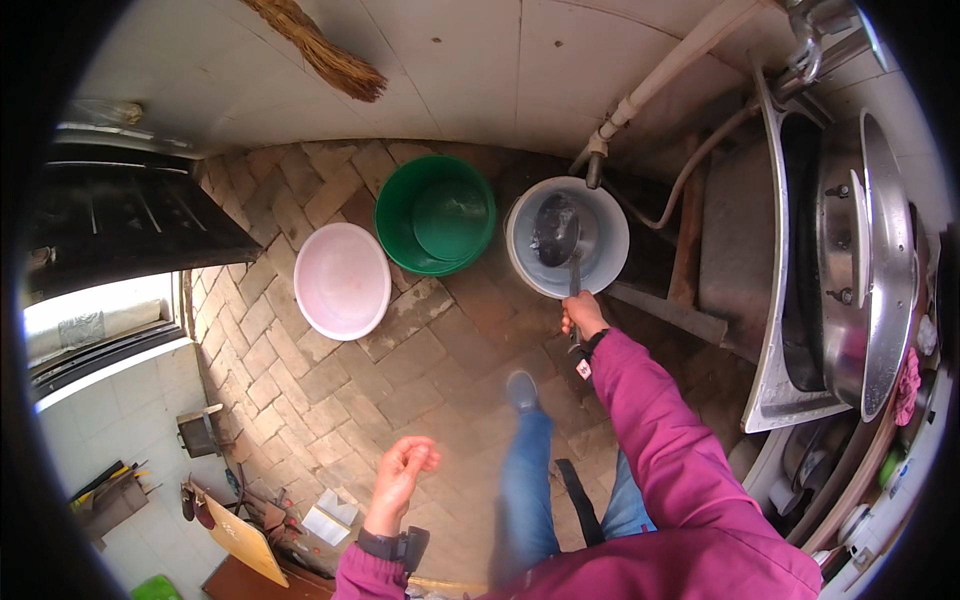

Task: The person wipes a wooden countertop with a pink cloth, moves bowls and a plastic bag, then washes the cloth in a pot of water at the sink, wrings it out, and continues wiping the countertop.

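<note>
Holding the dark, round-bowled, long-handled metal ladle inside the round white plastic bucket, with right hand clamped on its handle and left hand empty, loosely curled, well apart; probably best lifted slowly, kept level, clear of the rim.

The floor is paved with rectangular brown and tan bricks in a zigzag pattern, lighter toward the left and darker toward the right. Standing on it in a row, left to right, are a pale pink basin, a green bucket just beside it and a white bucket near the green one.
</note>
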Demonstrator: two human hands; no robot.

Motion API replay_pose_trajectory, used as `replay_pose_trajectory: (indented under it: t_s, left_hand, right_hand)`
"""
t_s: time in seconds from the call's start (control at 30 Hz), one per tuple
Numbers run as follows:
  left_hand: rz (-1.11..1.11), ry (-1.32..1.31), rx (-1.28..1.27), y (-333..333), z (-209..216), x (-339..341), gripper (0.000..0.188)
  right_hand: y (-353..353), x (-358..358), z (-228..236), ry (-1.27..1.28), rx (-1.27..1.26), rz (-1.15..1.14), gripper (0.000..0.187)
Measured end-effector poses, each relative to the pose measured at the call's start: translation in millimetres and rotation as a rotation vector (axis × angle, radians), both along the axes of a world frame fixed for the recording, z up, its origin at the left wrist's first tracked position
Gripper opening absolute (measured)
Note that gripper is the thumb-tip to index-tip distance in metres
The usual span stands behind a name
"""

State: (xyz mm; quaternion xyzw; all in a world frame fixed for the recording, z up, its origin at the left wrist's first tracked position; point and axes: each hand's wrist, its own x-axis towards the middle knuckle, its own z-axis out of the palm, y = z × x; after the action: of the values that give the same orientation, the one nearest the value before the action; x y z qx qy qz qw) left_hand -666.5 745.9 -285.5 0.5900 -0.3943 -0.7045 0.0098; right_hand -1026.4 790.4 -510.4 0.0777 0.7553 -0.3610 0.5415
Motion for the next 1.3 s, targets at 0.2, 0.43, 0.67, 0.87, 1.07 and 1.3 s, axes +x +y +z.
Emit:
replay_pose_trajectory:
  t_s: [0.2,0.43,0.67,0.87,1.07,1.3]
  left_hand:
    - [-0.078,0.075,-0.06,-6.5,30.5,-36.8,0.021]
    - [-0.186,0.192,-0.132,-13.5,85.8,-77.7,0.023]
    - [-0.267,0.304,-0.216,-34.1,154.3,-92.1,0.023]
    - [-0.34,0.418,-0.216,-44.1,204.8,-101.5,0.024]
    - [-0.359,0.437,-0.239,-44.8,235.5,-126.9,0.019]
    - [-0.449,0.503,-0.248,-29.8,247.6,-173.1,0.019]
  right_hand:
    - [50.8,-15.6,80.5,-0.595,-0.35,-0.425,0.009]
    - [91.7,4.8,227.2,-0.72,-0.366,-0.278,0.013]
    - [133.8,23.4,402.2,-0.83,-0.414,-0.053,0.013]
    - [178.7,19.6,522.4,-0.921,-0.488,-0.029,0.02]
    - [237.1,-3.3,623.6,-0.82,-0.587,-0.145,0.023]
    - [264.3,-75.9,656.6,-0.161,-0.395,-0.11,0.016]
